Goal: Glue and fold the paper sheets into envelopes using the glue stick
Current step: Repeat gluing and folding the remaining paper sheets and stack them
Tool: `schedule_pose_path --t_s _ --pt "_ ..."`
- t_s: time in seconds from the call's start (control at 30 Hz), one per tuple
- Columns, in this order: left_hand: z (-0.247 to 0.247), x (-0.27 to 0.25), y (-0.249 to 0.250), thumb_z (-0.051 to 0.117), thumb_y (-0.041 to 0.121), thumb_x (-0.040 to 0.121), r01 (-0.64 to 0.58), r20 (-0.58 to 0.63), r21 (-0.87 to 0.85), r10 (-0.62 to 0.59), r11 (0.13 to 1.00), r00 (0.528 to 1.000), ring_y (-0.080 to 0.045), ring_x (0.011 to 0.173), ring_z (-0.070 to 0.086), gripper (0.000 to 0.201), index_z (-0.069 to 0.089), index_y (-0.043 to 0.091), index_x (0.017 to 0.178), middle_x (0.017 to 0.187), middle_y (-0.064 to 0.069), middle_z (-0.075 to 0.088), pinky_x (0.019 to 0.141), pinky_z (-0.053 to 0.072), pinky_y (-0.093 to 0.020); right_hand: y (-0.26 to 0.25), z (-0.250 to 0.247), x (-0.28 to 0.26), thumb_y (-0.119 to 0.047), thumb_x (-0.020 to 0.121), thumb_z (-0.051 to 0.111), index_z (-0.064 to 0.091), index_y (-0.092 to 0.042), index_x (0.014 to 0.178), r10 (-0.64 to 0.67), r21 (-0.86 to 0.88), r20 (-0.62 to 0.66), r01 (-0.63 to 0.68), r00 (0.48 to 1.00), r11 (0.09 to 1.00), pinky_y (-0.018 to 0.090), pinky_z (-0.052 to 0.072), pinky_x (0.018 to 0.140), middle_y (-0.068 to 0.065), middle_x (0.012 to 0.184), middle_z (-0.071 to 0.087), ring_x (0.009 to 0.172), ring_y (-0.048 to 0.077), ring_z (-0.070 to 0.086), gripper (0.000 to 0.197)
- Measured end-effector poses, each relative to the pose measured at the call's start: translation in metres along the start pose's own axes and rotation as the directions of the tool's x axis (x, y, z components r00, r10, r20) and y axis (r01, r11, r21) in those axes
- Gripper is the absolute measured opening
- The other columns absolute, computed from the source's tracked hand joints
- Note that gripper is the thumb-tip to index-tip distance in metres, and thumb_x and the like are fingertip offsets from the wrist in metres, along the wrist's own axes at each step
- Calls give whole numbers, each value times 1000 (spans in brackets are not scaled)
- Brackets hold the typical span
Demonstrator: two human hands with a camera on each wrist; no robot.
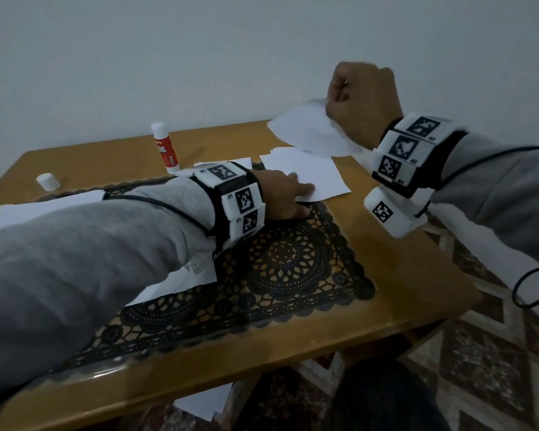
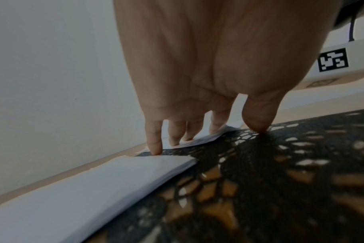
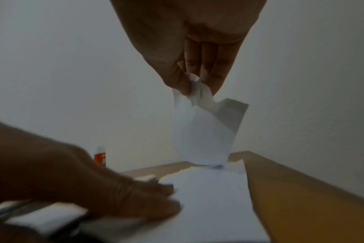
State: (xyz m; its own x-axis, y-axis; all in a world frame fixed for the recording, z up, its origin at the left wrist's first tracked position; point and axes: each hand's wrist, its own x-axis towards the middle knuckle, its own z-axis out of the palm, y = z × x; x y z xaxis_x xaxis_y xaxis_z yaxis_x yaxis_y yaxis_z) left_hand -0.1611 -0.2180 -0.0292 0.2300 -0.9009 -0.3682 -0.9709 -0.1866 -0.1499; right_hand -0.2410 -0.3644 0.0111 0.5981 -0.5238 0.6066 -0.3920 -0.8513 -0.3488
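My right hand [image 1: 360, 98] is raised above the table's far right corner and pinches the corner of a white paper sheet [image 1: 308, 129], which hangs curled below the fingers [image 3: 202, 128]. My left hand [image 1: 280, 194] lies flat with straight fingers pressing on a stack of white sheets [image 1: 305, 172] at the far edge of the lace mat; its fingertips [image 2: 175, 139] touch the paper edge. An uncapped red and white glue stick [image 1: 165, 147] stands upright at the back of the table, and its white cap [image 1: 48, 181] lies to the left.
A black lace mat [image 1: 293, 265] covers the middle of the wooden table [image 1: 402, 275]. More white sheets [image 1: 44, 206] lie under my left forearm, and one lies on the patterned carpet [image 1: 479, 353] below the table's front edge. A plain wall is close behind.
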Motion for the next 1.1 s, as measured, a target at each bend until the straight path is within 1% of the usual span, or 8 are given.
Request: schedule_pose_path --t_s 0.33,0.53,0.6,0.63,0.7,0.77,0.93,1.1 --pt "-7 -12 -7 34 48 99 25 -80 -171 -39 985 996 -25 142 25 58 19 26 151 157 -1 23 116 19 -40 -25 -50 5 -14 77 58 57 -18 79 -34 104 -142 49 989 993 -3 29 64 -21 63 48 54 0 48 4" --pt "-7 -62 -59 53 22 94 151 -136 -382 -217 912 967 -27 125 47 42 50 11 134 140 -8 49 106 38 -39 -49 -65 -10 -12 74 64 59 -10 78 5 382 -99 33 995 924 32 56 52 4 56 61 47 20 60 7" --pt "0 -85 -86 51 6 92 162 -92 -683 -304 712 948 -29 105 57 28 55 5 119 118 -13 59 95 49 -41 -63 -64 -17 -9 72 68 58 -11 72 46 491 -31 -25 998 871 46 55 47 19 62 62 53 35 62 10" --pt "4 -100 -94 47 -2 91 106 -64 -855 -305 508 950 -27 92 58 21 54 6 109 105 -12 59 85 52 -37 -72 -62 -21 -7 72 70 57 -14 68 71 543 5 -62 997 837 49 53 47 20 64 61 54 35 62 16" --pt "6 -130 -100 43 -5 89 -24 -68 -990 -333 136 940 -19 74 58 25 60 11 81 86 -5 57 76 50 -32 -90 -53 -30 -4 74 73 55 -15 66 114 631 91 -146 989 762 43 52 46 16 65 60 57 29 61 24" --pt "11 -154 -105 45 3 90 -117 -91 -992 -359 -52 929 -17 63 58 34 61 16 63 75 -2 58 76 49 -32 -110 -42 -39 -1 75 74 55 -13 66 137 680 162 -211 977 702 35 52 46 12 66 59 57 26 61 24" --pt "30 -188 -120 53 8 93 -148 -108 -989 -589 -20 801 -21 70 57 10 58 2 88 82 -10 59 64 48 -30 -148 -21 -62 -1 80 73 54 -12 74 167 726 417 -438 894 531 31 53 49 14 80 62 61 23 64 23" --pt "62 -211 -141 62 10 88 -139 1 -979 -677 -152 736 -23 77 65 29 62 -3 113 105 -15 67 61 53 -32 -163 -8 -82 -8 88 67 57 -9 80 71 513 761 -666 645 542 26 55 55 6 74 60 54 14 62 12"
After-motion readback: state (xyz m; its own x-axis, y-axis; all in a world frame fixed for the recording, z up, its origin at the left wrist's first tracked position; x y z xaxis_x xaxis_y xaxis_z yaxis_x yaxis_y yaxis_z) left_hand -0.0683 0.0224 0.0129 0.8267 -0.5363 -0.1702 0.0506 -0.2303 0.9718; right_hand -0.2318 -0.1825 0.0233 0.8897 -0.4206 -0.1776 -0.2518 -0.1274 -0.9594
